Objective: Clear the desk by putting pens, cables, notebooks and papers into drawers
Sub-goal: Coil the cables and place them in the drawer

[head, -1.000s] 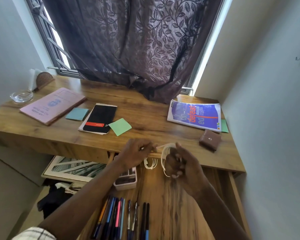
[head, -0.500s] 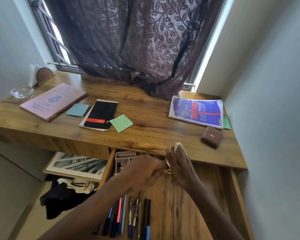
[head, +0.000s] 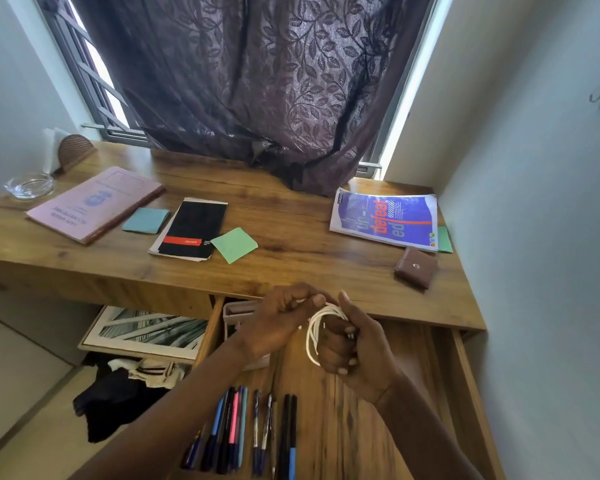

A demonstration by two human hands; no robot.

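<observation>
A white cable [head: 314, 336] is looped in a coil around the fingers of my right hand [head: 355, 348], which grips it above the open drawer [head: 465, 386]. My left hand [head: 281, 322] pinches the cable's loose end just left of the coil. Several pens [head: 243, 431] lie side by side on the drawer floor. On the desk [head: 291, 237] lie a pink notebook [head: 96, 202], a black notepad [head: 193, 230], a blue magazine [head: 385, 218], a teal sticky pad [head: 146, 220] and a green sticky note [head: 234, 244].
A brown wallet [head: 416, 267] lies near the desk's right front edge. A glass ashtray [head: 28, 185] and a napkin holder [head: 71, 152] stand at the far left. A small white box [head: 236, 317] sits at the drawer's back. Clothes [head: 125, 393] and a framed picture [head: 146, 330] lie on the floor.
The hanging cable has been wound into a tighter coil on my right hand. My left hand dipped into the drawer and came back up beside the coil.
</observation>
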